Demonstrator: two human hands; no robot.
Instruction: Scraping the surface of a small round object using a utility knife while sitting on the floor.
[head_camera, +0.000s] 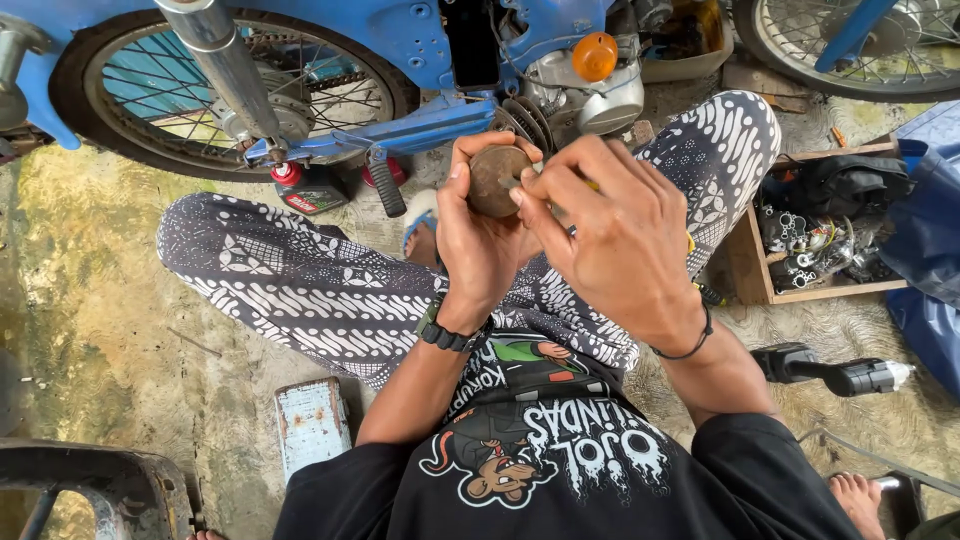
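My left hand (478, 235) grips a small round, brown, rusty metal part (497, 180) and holds it up in front of my chest. My right hand (612, 235) is closed around a thin tool whose yellow handle barely shows, its tip at the edge of the round part. Both hands sit over my lap, above my patterned black-and-white trousers (300, 290). A black watch is on my left wrist, a thin black band on my right.
A blue motorbike (420, 50) stands right in front, its spoked rear wheel (230, 90) at left and engine (590, 95) at centre. A wooden box of parts (815, 245) lies at right, a black handlebar grip (830, 372) beside me, a small blue stool (312, 425) below.
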